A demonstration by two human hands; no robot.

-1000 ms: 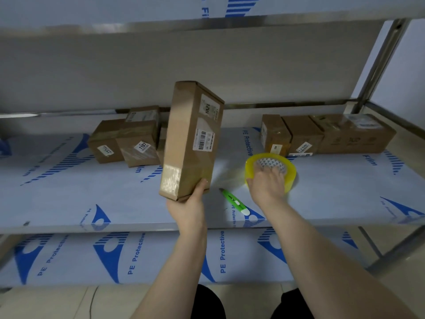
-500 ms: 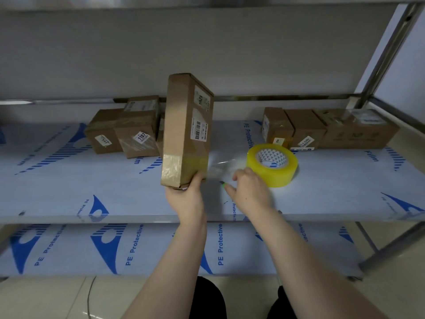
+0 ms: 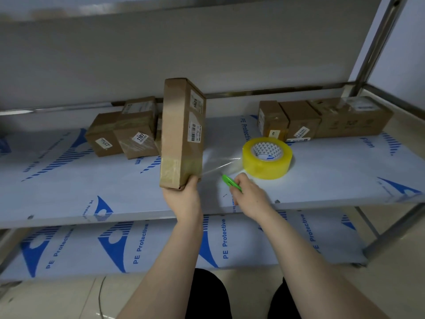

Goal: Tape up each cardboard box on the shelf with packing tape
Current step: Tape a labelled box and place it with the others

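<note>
My left hand (image 3: 182, 199) grips the lower end of a long cardboard box (image 3: 181, 132) held upright over the shelf (image 3: 69, 194). A strip of clear tape (image 3: 220, 166) runs from the box's lower end to the yellow tape roll (image 3: 266, 158), which lies flat on the shelf to the right. My right hand (image 3: 249, 195) holds a green cutter (image 3: 230, 181), its tip just below the stretched tape. Tape bands show on the box's lower end.
Three small labelled boxes (image 3: 128, 134) cluster at the back left of the shelf. Several more boxes (image 3: 322, 120) line the back right beside the metal upright (image 3: 372, 44). A lower shelf (image 3: 161, 245) covered in blue-printed film sits beneath.
My right hand left the tape roll, which now lies flat on the shelf, and picked up the green cutter. The box has turned slightly more upright.
</note>
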